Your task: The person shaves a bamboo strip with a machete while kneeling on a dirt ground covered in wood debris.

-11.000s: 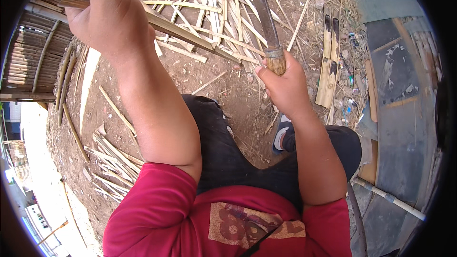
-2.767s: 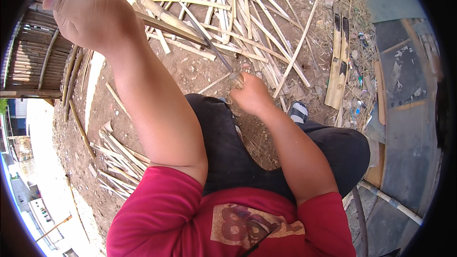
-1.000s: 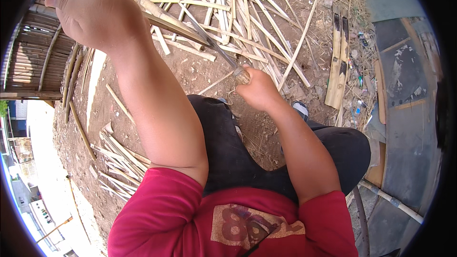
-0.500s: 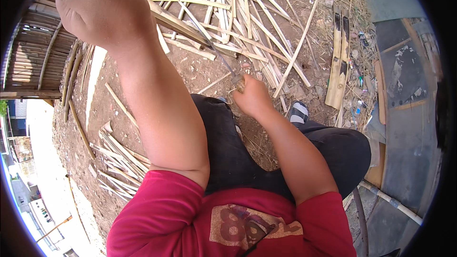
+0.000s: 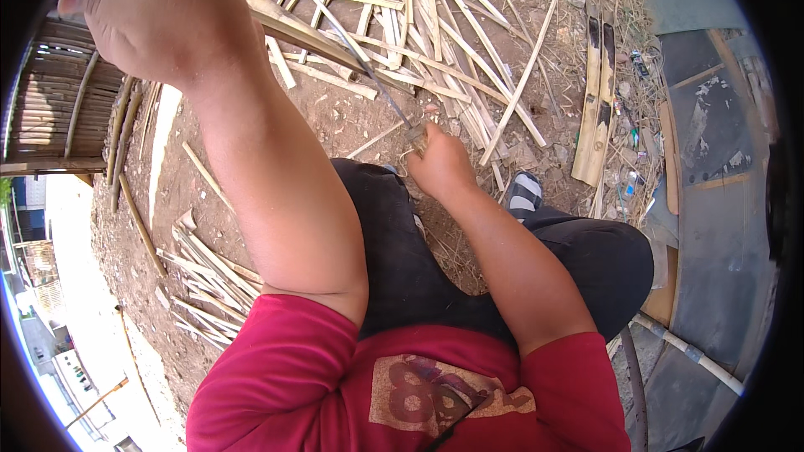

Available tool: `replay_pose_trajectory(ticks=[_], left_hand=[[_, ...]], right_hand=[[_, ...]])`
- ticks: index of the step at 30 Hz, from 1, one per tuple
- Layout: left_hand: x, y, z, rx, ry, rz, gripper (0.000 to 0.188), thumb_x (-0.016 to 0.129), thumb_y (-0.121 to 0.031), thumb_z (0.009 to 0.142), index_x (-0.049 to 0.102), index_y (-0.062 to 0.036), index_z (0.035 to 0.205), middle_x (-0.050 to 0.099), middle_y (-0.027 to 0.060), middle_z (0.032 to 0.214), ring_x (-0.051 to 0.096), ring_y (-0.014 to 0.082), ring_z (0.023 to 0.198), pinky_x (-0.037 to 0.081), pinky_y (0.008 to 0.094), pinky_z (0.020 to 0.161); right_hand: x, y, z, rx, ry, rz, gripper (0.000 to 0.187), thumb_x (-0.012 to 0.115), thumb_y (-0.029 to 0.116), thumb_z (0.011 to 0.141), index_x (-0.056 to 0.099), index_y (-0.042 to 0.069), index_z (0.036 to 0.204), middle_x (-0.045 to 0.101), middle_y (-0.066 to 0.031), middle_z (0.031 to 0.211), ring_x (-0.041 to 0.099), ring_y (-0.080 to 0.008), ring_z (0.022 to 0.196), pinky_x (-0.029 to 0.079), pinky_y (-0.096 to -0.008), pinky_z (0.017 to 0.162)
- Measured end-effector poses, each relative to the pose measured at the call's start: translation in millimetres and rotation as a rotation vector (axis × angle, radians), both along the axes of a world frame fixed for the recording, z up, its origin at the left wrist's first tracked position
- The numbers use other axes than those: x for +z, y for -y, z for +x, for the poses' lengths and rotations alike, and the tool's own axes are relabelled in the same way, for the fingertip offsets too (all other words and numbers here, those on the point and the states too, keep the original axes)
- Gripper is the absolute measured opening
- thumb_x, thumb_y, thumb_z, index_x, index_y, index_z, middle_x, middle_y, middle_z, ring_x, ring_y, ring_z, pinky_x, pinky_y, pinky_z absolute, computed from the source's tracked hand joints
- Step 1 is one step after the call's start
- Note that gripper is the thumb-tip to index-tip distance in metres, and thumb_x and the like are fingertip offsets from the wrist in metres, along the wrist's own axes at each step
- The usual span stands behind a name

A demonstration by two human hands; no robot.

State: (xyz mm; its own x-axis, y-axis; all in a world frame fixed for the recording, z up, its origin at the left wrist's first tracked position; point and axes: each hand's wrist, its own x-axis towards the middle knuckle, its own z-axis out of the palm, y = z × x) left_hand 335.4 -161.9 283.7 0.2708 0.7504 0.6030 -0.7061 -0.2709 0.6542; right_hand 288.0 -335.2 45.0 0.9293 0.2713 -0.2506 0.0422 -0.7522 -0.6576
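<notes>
My left hand [image 5: 163, 21] is raised at the upper left, closed in a fist around a split bamboo strip [image 5: 310, 40]. The strip slants down from behind my wrist toward the middle, and its grip point is mostly hidden by the hand. In my right hand [image 5: 441, 163] is the handle of a long knife [image 5: 381, 88], held low between my knees. Its narrow blade points up and to the left, crossing the strip near the strip's lower end. Whether blade and bamboo touch is hard to make out.
Many split bamboo strips [image 5: 431, 42] lie heaped on the dirt ahead. Another bundle [image 5: 205, 276] lies to my left. Two wider, scorched bamboo pieces [image 5: 595, 109] rest at the right, near dark sheeting [image 5: 724, 226]. A slatted bamboo structure [image 5: 54, 92] stands at the far left.
My left hand has shifted slightly left with the bamboo strip. My right hand and the knife have moved only a little, up and to the left.
</notes>
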Motion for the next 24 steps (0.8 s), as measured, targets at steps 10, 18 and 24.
replay_pose_trajectory(ticks=[10, 18, 24], left_hand=[[2.2, -8.8, 0.5, 0.047, -0.059, 0.007, 0.041, 0.024, -0.035, 0.113, 0.041, -0.0028, 0.095, 0.036, 0.0008, 0.062, 0.031, 0.0131, 0.054, 0.029, 0.0312, 0.054], [3.1, 3.5, -1.0, 0.064, -0.075, -0.001, 0.043, 0.023, -0.035, 0.112, 0.035, -0.0079, 0.081, 0.037, 0.0018, 0.062, 0.031, 0.0134, 0.053, 0.028, 0.0301, 0.054], [-2.9, -8.7, -0.8, 0.012, 0.027, 0.129, 0.046, 0.024, -0.034, 0.113, 0.030, -0.0131, 0.072, 0.031, -0.0005, 0.059, 0.027, 0.0128, 0.052, 0.025, 0.0288, 0.051]], right_hand=[[97.9, 10.2, 12.4, -0.054, -0.235, 0.423, 0.042, 0.065, 0.017, 0.079, 0.064, -0.007, 0.114, 0.069, -0.0260, 0.085, 0.070, -0.0374, 0.080, 0.053, -0.0441, 0.073], [-6.0, 0.3, -5.1, -0.058, -0.040, 0.051, 0.044, 0.066, 0.019, 0.081, 0.064, -0.006, 0.118, 0.070, -0.0292, 0.101, 0.069, -0.0434, 0.096, 0.054, -0.0501, 0.087], [26.5, 19.6, 17.6, -0.081, -0.268, 0.362, 0.042, 0.068, 0.022, 0.080, 0.065, -0.005, 0.112, 0.070, -0.0229, 0.094, 0.068, -0.0367, 0.090, 0.052, -0.0449, 0.083]])
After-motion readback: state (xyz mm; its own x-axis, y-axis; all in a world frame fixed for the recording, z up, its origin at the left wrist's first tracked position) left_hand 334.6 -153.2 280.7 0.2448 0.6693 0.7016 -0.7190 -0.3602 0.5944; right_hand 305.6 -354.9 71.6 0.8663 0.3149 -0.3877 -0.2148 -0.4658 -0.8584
